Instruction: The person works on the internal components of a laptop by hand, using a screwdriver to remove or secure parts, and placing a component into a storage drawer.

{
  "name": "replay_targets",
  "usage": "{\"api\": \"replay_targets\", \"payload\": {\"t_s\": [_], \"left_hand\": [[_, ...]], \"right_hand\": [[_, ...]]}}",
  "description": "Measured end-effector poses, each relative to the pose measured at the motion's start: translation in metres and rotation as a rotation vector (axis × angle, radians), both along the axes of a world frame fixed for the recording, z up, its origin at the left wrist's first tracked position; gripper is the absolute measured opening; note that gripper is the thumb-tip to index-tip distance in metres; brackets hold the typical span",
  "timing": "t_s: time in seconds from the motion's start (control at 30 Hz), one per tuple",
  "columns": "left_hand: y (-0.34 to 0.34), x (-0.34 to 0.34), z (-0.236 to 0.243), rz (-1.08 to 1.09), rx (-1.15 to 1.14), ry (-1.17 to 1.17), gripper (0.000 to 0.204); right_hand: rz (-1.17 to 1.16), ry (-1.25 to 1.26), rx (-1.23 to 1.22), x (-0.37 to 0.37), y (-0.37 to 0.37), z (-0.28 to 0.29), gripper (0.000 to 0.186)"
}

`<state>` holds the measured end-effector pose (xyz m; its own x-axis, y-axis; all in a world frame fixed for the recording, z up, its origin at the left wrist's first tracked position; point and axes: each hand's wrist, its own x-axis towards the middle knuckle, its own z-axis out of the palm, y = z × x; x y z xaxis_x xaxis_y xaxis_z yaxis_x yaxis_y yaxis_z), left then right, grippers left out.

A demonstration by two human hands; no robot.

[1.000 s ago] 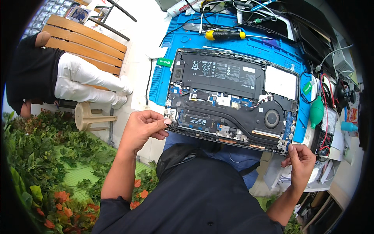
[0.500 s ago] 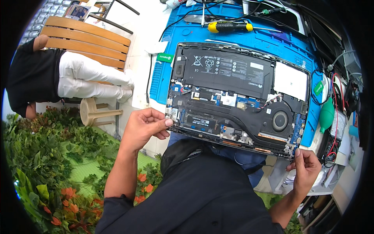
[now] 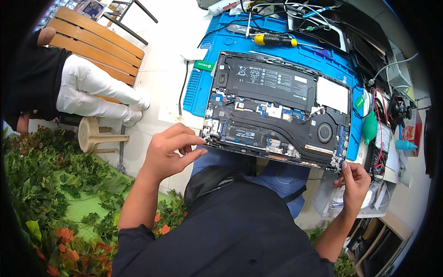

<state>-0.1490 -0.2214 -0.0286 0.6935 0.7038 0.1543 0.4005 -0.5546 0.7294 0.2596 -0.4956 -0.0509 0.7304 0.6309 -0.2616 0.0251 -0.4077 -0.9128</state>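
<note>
A laptop base (image 3: 277, 108) with its bottom cover off lies on the blue mat, its front edge overhanging toward me. Its wide black battery (image 3: 272, 83) spans the far side, a round fan (image 3: 325, 132) sits at right and a white square (image 3: 332, 94) fills the far right corner. At the near left corner, my left hand (image 3: 173, 150) has its thumb and forefinger apart, the forefinger tip touching or almost touching the edge. My right hand (image 3: 353, 184) pinches the near right corner between thumb and fingers, which are partly hidden.
The blue work mat (image 3: 196, 92) carries a yellow-black screwdriver (image 3: 277, 41) and cables beyond the laptop. A green air blower (image 3: 369, 127) and red wires (image 3: 379, 106) lie at right. Someone in white trousers (image 3: 92, 87) is by a wooden bench (image 3: 99, 39) at left, near a beige stool (image 3: 92, 134).
My left thumb has come off the laptop corner and its fingers have parted. My right hand keeps its hold. The whole view has shifted and turned slightly.
</note>
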Motion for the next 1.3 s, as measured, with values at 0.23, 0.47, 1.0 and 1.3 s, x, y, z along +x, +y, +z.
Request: {"api": "replay_targets", "payload": {"t_s": [0.23, 0.47, 1.0, 1.3], "left_hand": [[-0.001, 0.002, -0.009, -0.127, 0.347, 0.012, 0.021], [-0.001, 0.004, -0.009, -0.137, 0.294, 0.009, 0.018], [0.008, 0.007, 0.000, -0.094, 0.020, -0.007, 0.024], [0.019, 0.009, 0.014, -0.235, 0.142, 0.128, 0.034]], "right_hand": [[-0.007, -0.030, -0.011, -0.002, -0.001, -0.003, 0.028], [0.011, -0.052, 0.012, -0.001, -0.002, -0.005, 0.028], [-0.016, -0.046, 0.049, -0.007, -0.003, -0.009, 0.028], [-0.016, -0.039, 0.036, -0.006, -0.003, -0.008, 0.028]]}}
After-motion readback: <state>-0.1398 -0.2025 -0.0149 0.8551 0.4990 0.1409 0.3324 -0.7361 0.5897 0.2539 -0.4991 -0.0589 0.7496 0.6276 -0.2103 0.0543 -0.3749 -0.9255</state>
